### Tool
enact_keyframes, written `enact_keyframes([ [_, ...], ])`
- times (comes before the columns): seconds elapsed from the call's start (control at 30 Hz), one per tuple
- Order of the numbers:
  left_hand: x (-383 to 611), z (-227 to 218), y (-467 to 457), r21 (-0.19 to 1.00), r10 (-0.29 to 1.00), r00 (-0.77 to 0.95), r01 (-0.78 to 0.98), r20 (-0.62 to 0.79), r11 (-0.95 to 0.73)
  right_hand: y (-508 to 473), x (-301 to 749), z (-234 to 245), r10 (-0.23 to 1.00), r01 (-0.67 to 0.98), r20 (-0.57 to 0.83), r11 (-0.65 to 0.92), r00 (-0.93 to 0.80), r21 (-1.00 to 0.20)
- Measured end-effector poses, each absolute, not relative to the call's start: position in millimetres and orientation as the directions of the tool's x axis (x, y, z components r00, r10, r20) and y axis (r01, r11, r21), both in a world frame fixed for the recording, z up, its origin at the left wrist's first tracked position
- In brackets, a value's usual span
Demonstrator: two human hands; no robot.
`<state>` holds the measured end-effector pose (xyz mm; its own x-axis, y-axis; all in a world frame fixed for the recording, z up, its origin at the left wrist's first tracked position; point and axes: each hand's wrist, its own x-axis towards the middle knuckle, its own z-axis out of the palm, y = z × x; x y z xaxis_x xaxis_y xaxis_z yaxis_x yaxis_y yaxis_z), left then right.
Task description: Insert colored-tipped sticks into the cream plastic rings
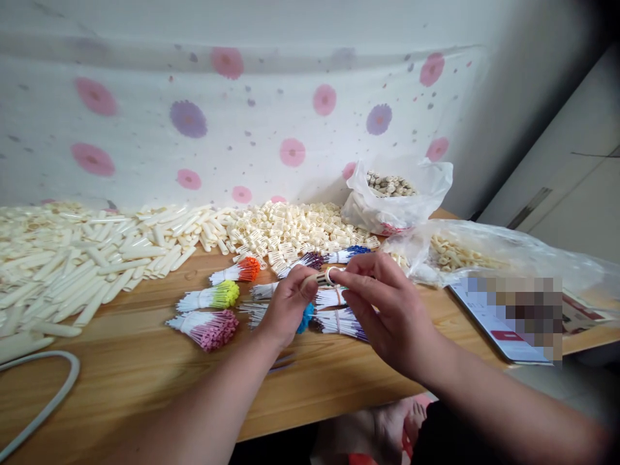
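My left hand [285, 309] pinches a small cream slotted plastic sleeve [323, 279] between thumb and fingers, its ringed end facing right. My right hand [387, 307] has its index fingertip against that ringed end, while the thumb stays apart below and the other fingers curl. Beneath and around both hands lie banded bundles of thin white sticks with coloured tips: orange [248, 268], yellow [225, 294], pink [216, 329], dark purple [310, 261] and blue [356, 252]. A light-blue-tipped bundle [305, 318] is partly hidden by my left hand.
Cream tubes [121, 252] cover the table's left side, beside a heap of slotted sleeves [290, 229]. Two plastic bags of parts, one upright [407, 200] and one lying flat [469, 252], are at right. Nearby are a flat device [498, 329] and a white cable [68, 381].
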<state>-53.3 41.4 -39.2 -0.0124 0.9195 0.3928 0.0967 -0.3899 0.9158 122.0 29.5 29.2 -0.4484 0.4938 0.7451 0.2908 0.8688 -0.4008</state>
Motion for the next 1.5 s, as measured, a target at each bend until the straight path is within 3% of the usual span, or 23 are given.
enact_keyframes([
  [0.17,-60.1,-32.9,40.4,0.759,0.782,-0.129,0.381,0.609,-0.528,16.4,121.5,39.8,0.699,0.203,0.535,0.678,-0.475,-0.706],
  [0.27,-61.1,-30.1,39.9,0.656,0.703,-0.154,0.537,0.695,-0.531,18.0,125.1,41.8,0.747,0.211,0.473,0.613,-0.467,-0.761],
  [0.8,-58.8,-28.7,37.5,0.609,0.677,-0.156,0.612,0.719,-0.505,23.7,128.3,35.2,0.785,0.209,0.497,0.591,-0.369,-0.779],
  [1.2,-58.6,-32.7,37.0,0.669,0.711,-0.134,0.495,0.690,-0.555,16.4,126.3,38.6,0.765,0.176,0.525,0.614,-0.373,-0.769],
  [1.5,-56.5,-29.0,32.7,0.546,0.630,-0.138,0.657,0.765,-0.519,21.7,130.7,40.2,0.782,0.246,0.470,0.590,-0.409,-0.769],
])
